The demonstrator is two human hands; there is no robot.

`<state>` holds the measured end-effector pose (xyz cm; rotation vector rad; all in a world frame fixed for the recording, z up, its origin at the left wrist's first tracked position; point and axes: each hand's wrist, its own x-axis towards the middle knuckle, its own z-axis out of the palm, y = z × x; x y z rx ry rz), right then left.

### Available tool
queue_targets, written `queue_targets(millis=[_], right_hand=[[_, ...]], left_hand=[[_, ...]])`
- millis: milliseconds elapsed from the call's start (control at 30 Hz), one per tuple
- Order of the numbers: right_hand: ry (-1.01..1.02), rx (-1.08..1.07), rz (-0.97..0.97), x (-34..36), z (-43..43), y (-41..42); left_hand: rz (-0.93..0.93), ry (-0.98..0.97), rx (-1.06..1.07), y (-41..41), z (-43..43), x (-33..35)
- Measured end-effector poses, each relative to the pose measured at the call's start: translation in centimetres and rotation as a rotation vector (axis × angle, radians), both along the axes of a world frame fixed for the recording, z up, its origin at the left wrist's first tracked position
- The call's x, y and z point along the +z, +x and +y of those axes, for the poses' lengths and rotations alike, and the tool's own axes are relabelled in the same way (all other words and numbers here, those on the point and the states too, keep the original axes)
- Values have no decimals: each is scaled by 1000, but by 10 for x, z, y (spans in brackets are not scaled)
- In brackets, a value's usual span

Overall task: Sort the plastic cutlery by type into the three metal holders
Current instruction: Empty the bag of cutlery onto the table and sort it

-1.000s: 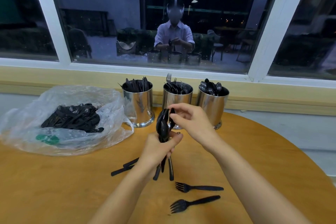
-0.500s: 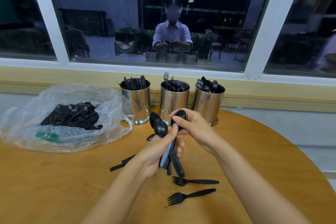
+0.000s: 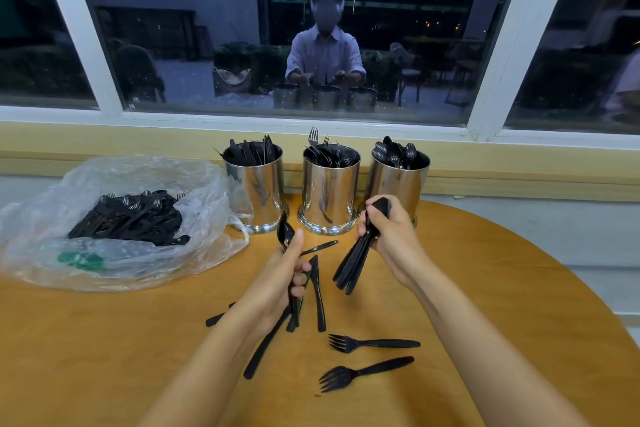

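spoons split off from the mixed handful
the right hand now grips them, pulled clear of the left hand, which keeps one spoon and knives; the right holder stands just behind.

single view: my only camera sits on the person's head, wide-angle, facing forward and down across the round table toward the window. it rides close above both forearms, with the left hand and right hand near mid-frame. the window reflects the wearer head-on.
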<state>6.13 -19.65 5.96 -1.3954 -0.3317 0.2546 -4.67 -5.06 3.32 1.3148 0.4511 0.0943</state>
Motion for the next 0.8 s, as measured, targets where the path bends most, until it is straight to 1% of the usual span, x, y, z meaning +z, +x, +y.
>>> queue_targets(millis=[33, 133, 200, 267, 333, 367, 433, 500, 567, 600, 633, 733, 800], right_hand=[[-47, 22, 17, -4, 4, -1], [-107, 86, 99, -11, 19, -7], [-94, 87, 134, -14, 30, -10], [-88, 83, 136, -19, 37, -9], [-78, 94, 120, -22, 39, -8], [-109, 92, 83, -22, 38, -8], [-231, 51, -64, -17, 34, -8], [-374, -53, -286, -14, 27, -6], [-576, -121, -502, -16, 19, 3], [-647, -102, -572, -17, 16, 8], [-675, -49, -609, -18, 13, 12], [-664, 153, -670, -22, 9, 18], [-656, 204, -699, -26, 7, 22]], left_hand=[[-13, 46, -11, 2, -2, -1], [-50, 336, -125, 7, -12, -5], [-50, 420, -192, 13, -17, -8], [-31, 531, -179, 22, -18, -13], [-9, 731, -137, 30, -16, -13], [1, 795, -130, 34, -15, -15], [-11, 822, -150, 39, -15, -15], [-11, 823, -192, 42, -16, -14], [-3, 821, -266, 48, -18, -14], [2, 816, -304, 50, -19, -14], [5, 798, -340, 53, -20, -15], [-21, 819, -389, 61, -23, -22], [-37, 827, -394, 67, -25, -26]])
